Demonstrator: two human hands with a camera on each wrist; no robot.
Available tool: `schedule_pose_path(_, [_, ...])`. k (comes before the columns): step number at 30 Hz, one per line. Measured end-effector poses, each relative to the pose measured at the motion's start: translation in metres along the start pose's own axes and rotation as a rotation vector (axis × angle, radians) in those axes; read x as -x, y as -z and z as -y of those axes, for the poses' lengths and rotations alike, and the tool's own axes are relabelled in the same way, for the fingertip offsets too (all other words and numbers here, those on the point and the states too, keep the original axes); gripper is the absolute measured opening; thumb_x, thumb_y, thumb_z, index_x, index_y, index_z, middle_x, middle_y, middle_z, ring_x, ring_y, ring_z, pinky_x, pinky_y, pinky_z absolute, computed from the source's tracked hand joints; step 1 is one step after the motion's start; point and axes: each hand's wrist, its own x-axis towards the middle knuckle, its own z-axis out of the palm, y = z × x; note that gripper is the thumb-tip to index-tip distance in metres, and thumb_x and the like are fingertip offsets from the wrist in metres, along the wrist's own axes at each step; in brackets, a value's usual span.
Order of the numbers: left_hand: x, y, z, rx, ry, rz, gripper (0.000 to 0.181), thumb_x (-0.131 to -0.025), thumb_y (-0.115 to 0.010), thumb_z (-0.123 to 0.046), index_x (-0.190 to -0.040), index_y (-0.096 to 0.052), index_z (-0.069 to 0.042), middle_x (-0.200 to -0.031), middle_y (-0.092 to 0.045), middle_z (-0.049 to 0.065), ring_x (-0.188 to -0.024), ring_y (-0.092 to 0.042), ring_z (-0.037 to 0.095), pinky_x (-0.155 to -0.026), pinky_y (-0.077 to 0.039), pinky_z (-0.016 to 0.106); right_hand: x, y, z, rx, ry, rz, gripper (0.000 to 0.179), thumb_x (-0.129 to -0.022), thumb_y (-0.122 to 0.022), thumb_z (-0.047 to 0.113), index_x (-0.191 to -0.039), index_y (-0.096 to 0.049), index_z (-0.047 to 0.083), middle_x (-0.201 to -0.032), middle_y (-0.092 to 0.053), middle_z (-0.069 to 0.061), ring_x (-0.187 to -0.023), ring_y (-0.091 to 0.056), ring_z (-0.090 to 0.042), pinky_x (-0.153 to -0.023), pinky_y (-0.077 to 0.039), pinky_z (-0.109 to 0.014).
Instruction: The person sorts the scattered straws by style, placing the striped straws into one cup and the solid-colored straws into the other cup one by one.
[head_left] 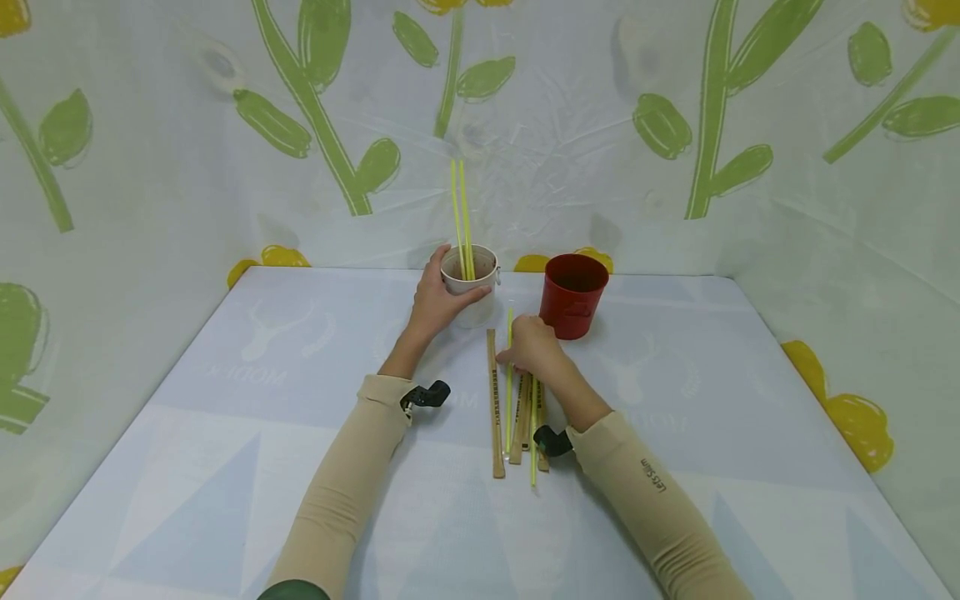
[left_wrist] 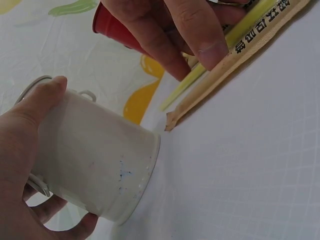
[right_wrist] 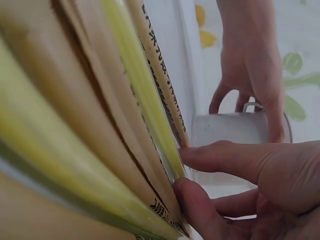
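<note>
My left hand (head_left: 437, 302) grips a small white bucket (left_wrist: 95, 150), its thumb and fingers spread round the side. Two thin yellow straws (head_left: 464, 225) lean upright inside it. On the table, my right hand (head_left: 537, 346) pinches a yellow straw (right_wrist: 142, 87) near its far end, between thumb and index finger. Brown paper-wrapped sticks (head_left: 496, 408) with dark printing lie beside and under that hand, roughly parallel. Another yellow straw (head_left: 533, 467) lies among them. In the left wrist view, the right hand's fingertips (left_wrist: 212, 54) are beside one paper wrapper.
A red bucket (head_left: 573, 304) stands just beyond the right hand, close to the table's back edge. The pale patterned table (head_left: 225, 450) meets a floral-printed sheet (head_left: 555, 158) behind and at the sides. Dark wrist cameras (head_left: 427, 393) sit on both sleeves.
</note>
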Motion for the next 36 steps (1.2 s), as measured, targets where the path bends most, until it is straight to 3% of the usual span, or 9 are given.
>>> schedule_pose_path(8, [-0.0001,0.0003,0.0,0.005,-0.002,-0.003,0.098,-0.076,-0.082,-0.044,-0.153,-0.027,-0.016,-0.147,-0.043,0.013,-0.132,-0.047,0.031,-0.105,-0.043,0.051,-0.0011,-0.0035,0.0003,0.039,0.033,-0.015,0.035,-0.085,-0.078,0.026,-0.103,-0.063,0.0,-0.09,-0.059,-0.015,-0.059,-0.064,-0.018,-0.049,-0.049,-0.019])
schedule_pose_path(25, [0.0033,0.0007,0.0,-0.003,0.011,-0.009,0.099,-0.076,-0.082,-0.046,-0.153,-0.026,-0.017,-0.148,-0.043,0.013,-0.132,-0.047,0.031,-0.106,-0.042,0.052,0.0006,-0.0063,0.0014,-0.024,0.031,-0.021,0.026,-0.085,-0.077,0.021,-0.096,-0.063,0.002,-0.092,-0.056,-0.015,-0.058,-0.065,-0.017,-0.051,-0.049,-0.018])
schedule_pose_path(32, [0.003,0.0001,-0.0009,-0.003,0.014,-0.007,0.099,-0.076,-0.082,-0.046,-0.153,-0.027,-0.017,-0.147,-0.043,0.013,-0.132,-0.047,0.03,-0.106,-0.042,0.052,0.0008,-0.0076,0.0026,0.001,0.023,-0.034,0.023,-0.085,-0.076,0.022,-0.09,-0.064,0.003,-0.092,-0.055,-0.013,-0.087,-0.054,-0.022,-0.058,-0.048,-0.022])
schedule_pose_path(36, [0.0026,-0.0007,-0.0011,-0.006,0.012,-0.006,0.099,-0.076,-0.082,-0.047,-0.153,-0.027,-0.017,-0.147,-0.044,0.013,-0.132,-0.047,0.031,-0.105,-0.042,0.052,0.001,-0.0078,0.004,0.053,0.039,-0.047,0.024,-0.085,-0.077,0.024,-0.09,-0.066,0.004,-0.088,-0.057,-0.012,-0.093,-0.052,-0.023,-0.064,-0.048,-0.026])
